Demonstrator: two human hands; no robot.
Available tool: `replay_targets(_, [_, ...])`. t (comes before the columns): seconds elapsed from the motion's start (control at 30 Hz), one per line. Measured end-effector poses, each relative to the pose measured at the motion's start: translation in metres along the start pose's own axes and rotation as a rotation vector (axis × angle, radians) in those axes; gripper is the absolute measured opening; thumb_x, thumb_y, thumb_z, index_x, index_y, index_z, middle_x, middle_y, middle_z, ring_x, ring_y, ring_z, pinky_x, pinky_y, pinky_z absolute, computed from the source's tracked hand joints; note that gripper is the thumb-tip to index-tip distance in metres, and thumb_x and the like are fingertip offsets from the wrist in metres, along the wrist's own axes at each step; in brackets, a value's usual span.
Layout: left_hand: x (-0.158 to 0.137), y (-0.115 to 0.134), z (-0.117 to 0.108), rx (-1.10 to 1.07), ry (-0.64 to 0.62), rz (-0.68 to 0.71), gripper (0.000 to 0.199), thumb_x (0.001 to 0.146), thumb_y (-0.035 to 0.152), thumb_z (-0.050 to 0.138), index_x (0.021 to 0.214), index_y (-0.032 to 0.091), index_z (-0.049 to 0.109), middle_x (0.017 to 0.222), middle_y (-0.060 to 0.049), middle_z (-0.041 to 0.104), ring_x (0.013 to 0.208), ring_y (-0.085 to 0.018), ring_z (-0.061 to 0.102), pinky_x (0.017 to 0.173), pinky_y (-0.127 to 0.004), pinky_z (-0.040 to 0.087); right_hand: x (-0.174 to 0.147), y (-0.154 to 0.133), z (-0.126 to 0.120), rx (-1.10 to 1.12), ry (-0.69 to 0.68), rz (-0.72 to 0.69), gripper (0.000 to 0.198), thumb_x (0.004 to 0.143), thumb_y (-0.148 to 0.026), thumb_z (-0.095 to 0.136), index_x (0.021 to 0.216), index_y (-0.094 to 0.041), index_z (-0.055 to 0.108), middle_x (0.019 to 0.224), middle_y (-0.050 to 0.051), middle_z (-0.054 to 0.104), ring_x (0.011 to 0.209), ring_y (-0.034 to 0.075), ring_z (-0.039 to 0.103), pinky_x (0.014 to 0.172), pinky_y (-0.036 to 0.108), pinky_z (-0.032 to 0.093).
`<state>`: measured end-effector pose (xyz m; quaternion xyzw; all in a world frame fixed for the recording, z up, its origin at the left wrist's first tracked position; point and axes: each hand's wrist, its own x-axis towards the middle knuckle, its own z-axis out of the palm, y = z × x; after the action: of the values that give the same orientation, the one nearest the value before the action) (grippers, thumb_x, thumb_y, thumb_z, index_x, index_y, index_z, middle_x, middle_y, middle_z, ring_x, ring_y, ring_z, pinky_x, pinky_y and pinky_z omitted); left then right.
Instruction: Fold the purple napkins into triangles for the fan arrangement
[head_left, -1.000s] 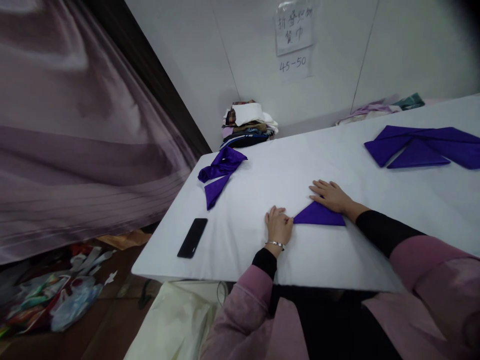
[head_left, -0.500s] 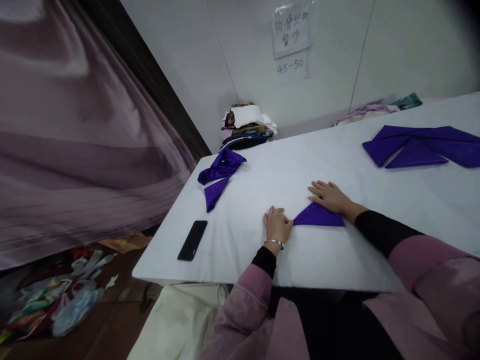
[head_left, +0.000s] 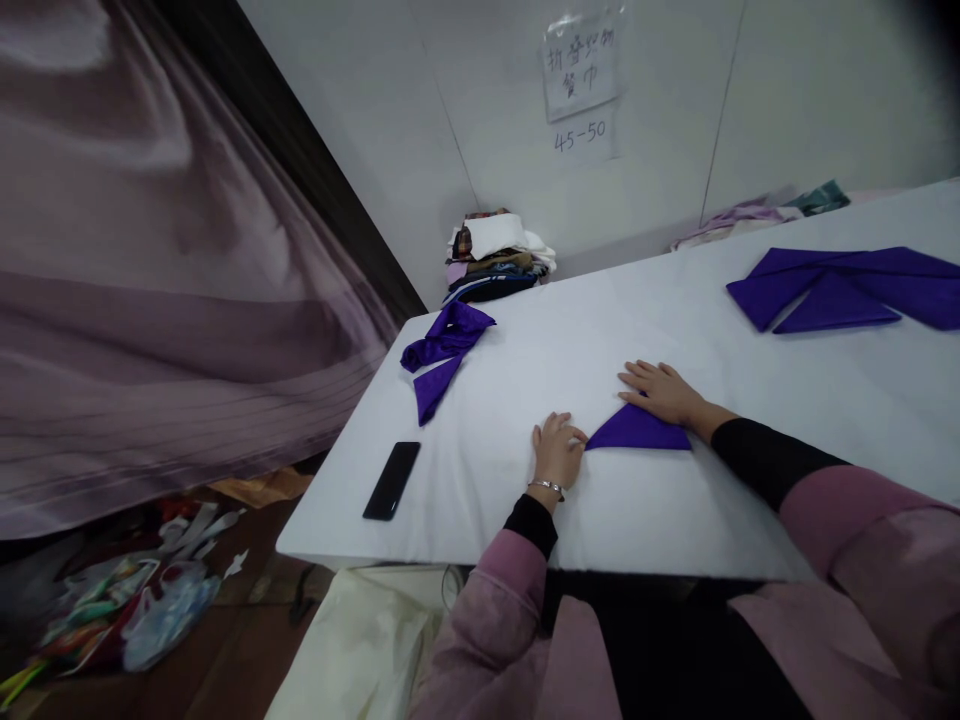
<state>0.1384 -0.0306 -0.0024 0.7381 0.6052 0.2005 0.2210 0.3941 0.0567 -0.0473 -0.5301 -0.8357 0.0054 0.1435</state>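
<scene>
A purple cloth napkin (head_left: 641, 430), folded into a flat triangle, lies on the white table in front of me. At its left corner is my left hand (head_left: 557, 452), thumb and index finger closed on the tip while the other fingers are spread. My right hand (head_left: 664, 394) rests flat over the top of the triangle, fingers stretched out and pointing left, hiding its upper point.
The white-covered table (head_left: 510, 510) bears a black phone (head_left: 392, 481) and a crumpled purple cloth (head_left: 448, 350) at left. Folded purple napkins (head_left: 832, 295) lie at right. Stacked clothes (head_left: 499, 262) stand by the wall; a curtain (head_left: 172, 300) hangs left.
The view has shifted slightly. My left thumb and index finger have moved a little at the napkin's corner; my right hand stays flat in the same place.
</scene>
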Motion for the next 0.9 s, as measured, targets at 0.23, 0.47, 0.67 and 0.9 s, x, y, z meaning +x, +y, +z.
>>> replay_targets(0.23, [-0.006,-0.003,-0.004,0.038,-0.030,0.095,0.021,0.082,0.013,0.055,0.086,0.029,0.068,0.125,0.002,0.059,0.128,-0.017,0.039,0.111,-0.048,0.015,-0.001,-0.002,-0.002,0.005,-0.013,0.014,0.060,0.090,-0.060,0.023,0.133,-0.026,0.047,0.143,0.010,0.041,0.132,0.029,0.033,0.103,0.053,0.028])
replay_targets(0.47, [-0.018,-0.001,-0.004,0.116,0.010,0.144,0.017,0.082,0.024,0.061,0.096,0.030,0.067,0.126,0.001,0.058,0.127,-0.020,0.041,0.110,-0.048,0.018,-0.001,-0.001,-0.002,0.012,-0.033,0.025,0.060,0.090,-0.060,0.023,0.133,-0.026,0.047,0.145,0.009,0.039,0.133,0.030,0.032,0.103,0.055,0.027])
replay_targets(0.67, [-0.010,0.004,-0.003,0.159,0.008,0.194,0.011,0.085,0.022,0.058,0.089,0.027,0.067,0.113,0.000,0.064,0.112,-0.017,0.052,0.109,-0.042,0.024,-0.001,0.000,-0.002,0.016,-0.035,0.020,0.059,0.090,-0.059,0.024,0.135,-0.029,0.044,0.145,0.007,0.039,0.133,0.031,0.031,0.103,0.055,0.026])
replay_targets(0.9, [0.002,0.000,-0.003,0.385,-0.090,0.364,0.018,0.088,0.014,0.047,0.096,0.019,0.063,0.106,-0.007,0.063,0.101,-0.021,0.055,0.087,-0.035,0.043,-0.001,-0.001,-0.004,0.001,-0.041,0.025,0.061,0.090,-0.060,0.021,0.133,-0.025,0.047,0.145,0.010,0.038,0.133,0.030,0.031,0.103,0.053,0.027])
